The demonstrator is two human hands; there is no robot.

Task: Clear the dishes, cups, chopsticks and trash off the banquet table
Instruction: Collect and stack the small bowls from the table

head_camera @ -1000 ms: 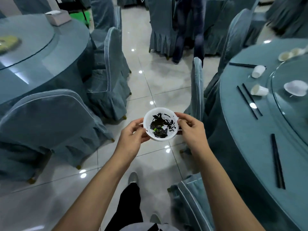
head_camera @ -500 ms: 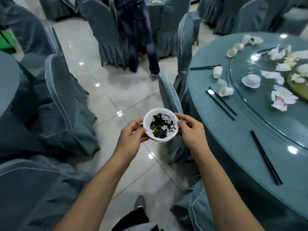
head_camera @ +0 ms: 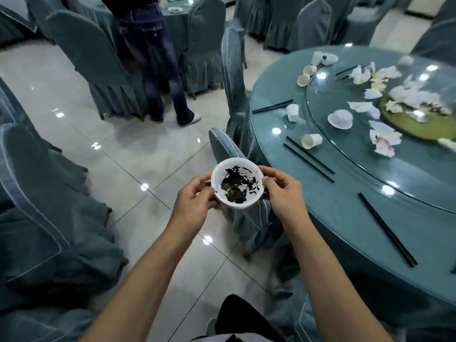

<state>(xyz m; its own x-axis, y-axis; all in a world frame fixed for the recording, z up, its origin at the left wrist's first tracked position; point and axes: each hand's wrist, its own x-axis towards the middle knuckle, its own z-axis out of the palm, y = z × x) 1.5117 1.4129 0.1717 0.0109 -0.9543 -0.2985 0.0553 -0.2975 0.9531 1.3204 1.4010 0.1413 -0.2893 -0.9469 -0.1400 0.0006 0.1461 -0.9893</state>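
A white bowl (head_camera: 237, 185) with dark food scraps is held in front of me over the floor, my left hand (head_camera: 193, 204) gripping its left rim and my right hand (head_camera: 283, 191) its right rim. To the right stands the round banquet table (head_camera: 345, 218) in a blue cloth. On it lie black chopsticks (head_camera: 387, 229), another pair of chopsticks (head_camera: 309, 159), tipped paper cups (head_camera: 311, 141), an upright cup (head_camera: 292, 112), a white dish (head_camera: 340, 118) and crumpled tissues (head_camera: 383, 140) on the glass turntable (head_camera: 407, 149).
Blue-covered chairs (head_camera: 244, 203) stand between me and the table, more chairs (head_camera: 37, 193) on my left. A person in jeans (head_camera: 158, 58) stands ahead by another table. Tiled floor (head_camera: 138, 156) runs between the chair rows.
My view has swung to the right, so the banquet table fills more of the frame and the left table has gone out of view. Both hands keep the same hold on the bowl.
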